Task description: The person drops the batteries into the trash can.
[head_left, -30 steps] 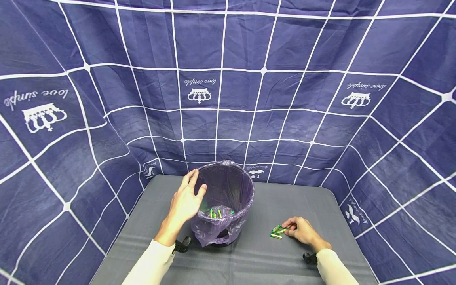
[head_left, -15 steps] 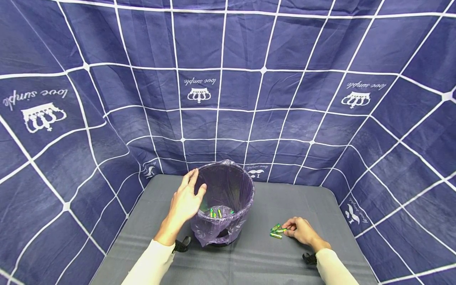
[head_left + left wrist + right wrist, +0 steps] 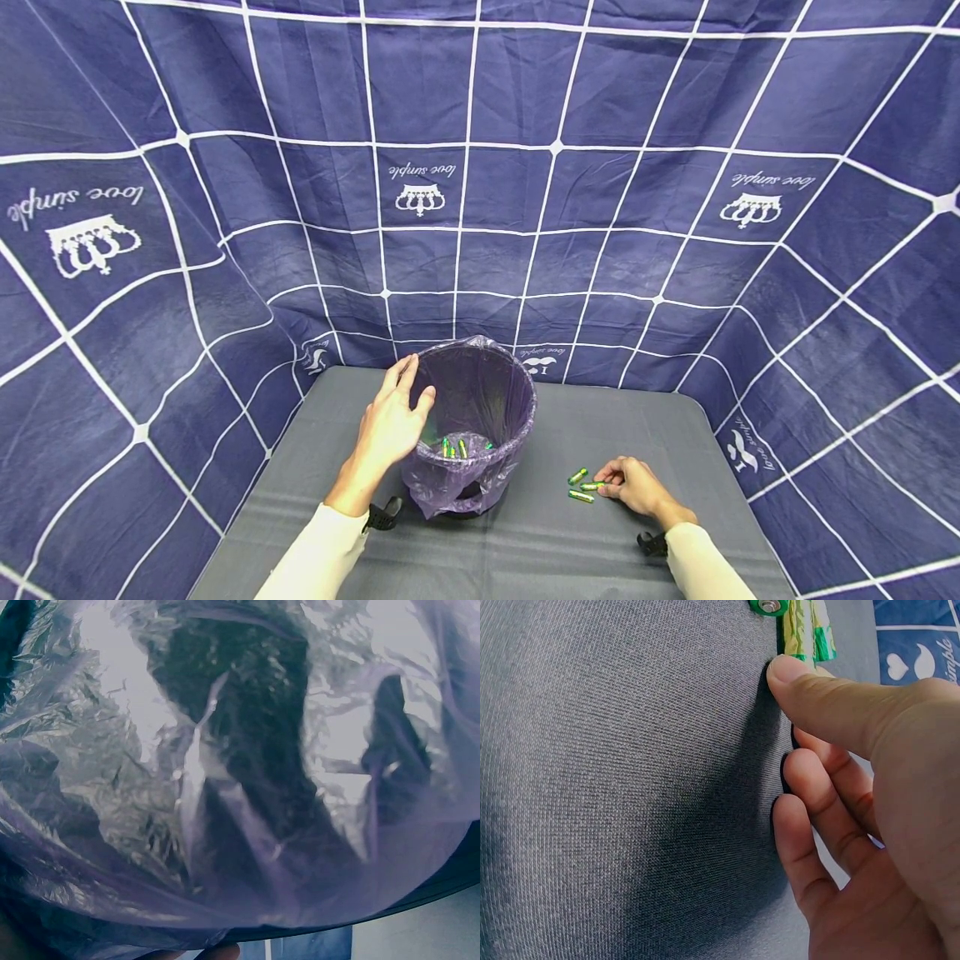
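My left hand (image 3: 392,427) rests at the left rim of a bin (image 3: 517,450) lined with a translucent purple bag, its fingers fairly straight and the thumb spread over the opening. In the left wrist view the bag (image 3: 247,862) fills most of the picture, with fingertips (image 3: 225,952) at the bottom edge. My right hand (image 3: 637,486) is low over the grey cloth, thumb and index finger pinching the end of a green and gold battery (image 3: 590,486). Two more such batteries lie beside it, one farther back (image 3: 577,476) and one nearer (image 3: 581,496).
Several green and gold batteries (image 3: 462,450) lie inside the bin. A grey cloth (image 3: 547,542) covers the table. Blue curtains (image 3: 502,200) with white lines enclose the back and both sides.
The farther battery has shifted slightly left, away from the pinched one, so the three lie more apart. My right hand has barely moved; the left hand and bin stay in place.
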Demonstrator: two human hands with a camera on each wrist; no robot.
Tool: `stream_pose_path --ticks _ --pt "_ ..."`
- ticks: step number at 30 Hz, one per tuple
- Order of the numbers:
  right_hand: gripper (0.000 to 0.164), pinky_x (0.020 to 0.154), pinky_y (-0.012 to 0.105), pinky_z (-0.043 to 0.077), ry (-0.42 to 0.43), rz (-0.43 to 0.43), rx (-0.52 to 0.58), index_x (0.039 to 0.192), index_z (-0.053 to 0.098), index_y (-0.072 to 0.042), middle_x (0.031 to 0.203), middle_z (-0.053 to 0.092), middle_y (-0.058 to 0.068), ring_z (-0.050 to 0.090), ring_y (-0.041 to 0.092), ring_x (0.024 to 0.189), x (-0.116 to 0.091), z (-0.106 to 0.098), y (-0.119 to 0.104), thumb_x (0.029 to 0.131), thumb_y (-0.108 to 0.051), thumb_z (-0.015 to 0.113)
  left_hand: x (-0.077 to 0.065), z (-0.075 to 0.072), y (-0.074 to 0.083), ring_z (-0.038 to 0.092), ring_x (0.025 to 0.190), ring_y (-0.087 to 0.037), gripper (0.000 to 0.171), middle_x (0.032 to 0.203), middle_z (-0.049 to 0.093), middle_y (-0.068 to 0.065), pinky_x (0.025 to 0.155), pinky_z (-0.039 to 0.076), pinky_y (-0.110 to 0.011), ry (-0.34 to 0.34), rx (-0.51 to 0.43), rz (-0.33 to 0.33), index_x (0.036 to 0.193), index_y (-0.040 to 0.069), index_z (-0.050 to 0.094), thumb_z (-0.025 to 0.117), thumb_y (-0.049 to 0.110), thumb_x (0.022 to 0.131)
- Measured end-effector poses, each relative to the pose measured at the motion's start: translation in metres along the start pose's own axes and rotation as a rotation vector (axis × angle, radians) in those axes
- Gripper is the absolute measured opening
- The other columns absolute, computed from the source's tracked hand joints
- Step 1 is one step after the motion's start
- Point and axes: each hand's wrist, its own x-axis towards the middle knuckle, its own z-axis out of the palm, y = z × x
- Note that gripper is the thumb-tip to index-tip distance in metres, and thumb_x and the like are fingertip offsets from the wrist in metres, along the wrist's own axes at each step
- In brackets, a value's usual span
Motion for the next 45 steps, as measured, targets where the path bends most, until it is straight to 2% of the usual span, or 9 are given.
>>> stream_pose_path --ticks 6,10,11,14,17,19,23,39,45 --pt "0.012 0.072 0.019 0.052 0.009 -0.005 0.024 0.097 0.087 -0.010 0.094 0.073 0.001 0.060 -0.004 0.079 -0.001 -0.002 -0.002 0.092 -0.003 0.095 0.000 0.000 0.000 0.065 0.152 -0.055 0.073 0.191 0.036 -0.002 0.119 0.054 -0.077 -0.002 -0.002 -0.003 0.184 0.020 0.039 0.057 0.048 0.119" --pt "0.010 0.068 0.020 0.053 0.042 -0.101 0.077 0.097 0.086 -0.009 0.090 0.073 -0.002 0.062 -0.003 0.077 -0.001 0.000 0.007 0.092 -0.005 0.094 -0.001 0.000 0.000 0.066 0.151 -0.056 0.073 0.191 0.036 -0.002 0.118 0.055 -0.076 0.004 0.001 -0.003 0.183 0.018 0.040 0.057 0.048 0.119" --pt "0.009 0.067 0.019 0.052 0.048 -0.156 0.099 0.097 0.087 -0.011 0.089 0.073 -0.005 0.062 -0.004 0.076 0.001 0.002 0.015 0.094 -0.008 0.094 -0.001 0.000 0.000 0.066 0.150 -0.057 0.073 0.191 0.036 -0.002 0.117 0.055 -0.076 0.007 0.002 -0.002 0.183 0.018 0.040 0.057 0.047 0.119" --pt "0.008 0.065 0.019 0.052 0.044 -0.190 0.131 0.098 0.086 -0.010 0.088 0.074 -0.008 0.064 -0.005 0.075 0.002 0.002 0.018 0.094 -0.008 0.093 -0.002 0.000 0.001 0.068 0.147 -0.058 0.072 0.191 0.037 -0.003 0.117 0.056 -0.075 0.012 0.006 0.001 0.183 0.016 0.041 0.058 0.046 0.118" --pt "0.007 0.068 0.019 0.054 0.021 -0.131 0.130 0.099 0.087 -0.010 0.090 0.075 -0.005 0.065 -0.004 0.076 0.002 0.000 0.015 0.095 -0.008 0.092 -0.002 -0.001 0.002 0.068 0.146 -0.058 0.072 0.190 0.038 -0.004 0.117 0.056 -0.075 0.013 0.007 0.000 0.183 0.017 0.041 0.059 0.045 0.118" --pt "0.009 0.070 0.020 0.056 0.006 -0.045 0.112 0.099 0.086 -0.008 0.091 0.077 -0.001 0.067 -0.003 0.077 0.000 -0.003 0.006 0.093 -0.004 0.092 -0.002 -0.001 0.002 0.068 0.147 -0.058 0.072 0.190 0.038 -0.003 0.117 0.055 -0.075 0.010 0.004 -0.003 0.183 0.017 0.041 0.059 0.044 0.118" --pt "0.010 0.071 0.019 0.056 -0.005 0.018 0.077 0.101 0.086 -0.006 0.092 0.078 0.002 0.066 -0.002 0.077 -0.001 -0.005 -0.001 0.094 -0.003 0.093 -0.001 -0.001 0.003 0.068 0.148 -0.058 0.072 0.191 0.037 -0.001 0.118 0.055 -0.075 0.003 -0.002 -0.008 0.183 0.019 0.041 0.058 0.046 0.119" --pt "0.008 0.070 0.019 0.055 0.005 0.065 0.082 0.101 0.084 -0.005 0.088 0.077 0.002 0.064 -0.002 0.075 0.000 -0.011 -0.004 0.097 -0.001 0.090 0.001 0.000 0.001 0.064 0.153 -0.056 0.072 0.191 0.037 -0.002 0.119 0.054 -0.076 0.005 0.004 -0.010 0.183 0.019 0.041 0.060 0.045 0.119" --pt "0.006 0.069 0.019 0.055 0.007 0.057 0.085 0.101 0.083 -0.001 0.087 0.078 0.003 0.066 0.000 0.075 0.002 -0.015 -0.006 0.098 -0.001 0.089 0.001 0.000 0.002 0.063 0.155 -0.055 0.072 0.191 0.037 -0.001 0.120 0.053 -0.077 -0.004 0.001 -0.017 0.183 0.019 0.041 0.059 0.045 0.119"
